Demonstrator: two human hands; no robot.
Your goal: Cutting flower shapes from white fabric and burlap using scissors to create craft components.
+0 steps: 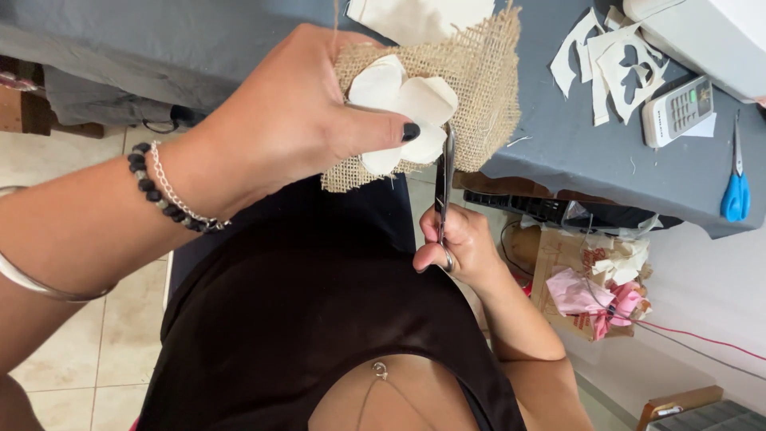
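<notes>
Head view: the left hand (295,120) pinches a burlap piece (479,88) with a white flower template (403,112) held up over the lap. The right hand (459,243) grips scissors (444,187), blades at the edge. Burlap looks light, floppy and fray-prone, best pinched near the cut.

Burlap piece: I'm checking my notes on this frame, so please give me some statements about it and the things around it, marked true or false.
1. The left hand holds the burlap. True.
2. A pale flower shape lies against the burlap under the thumb. True.
3. The right hand holds a pencil. False: it holds metal scissors, blades up at the burlap.
4. The blue-handled scissors are in use. False: they lie on the grey table.
5. The left wrist is bare. False: it wears a bead bracelet.
</notes>
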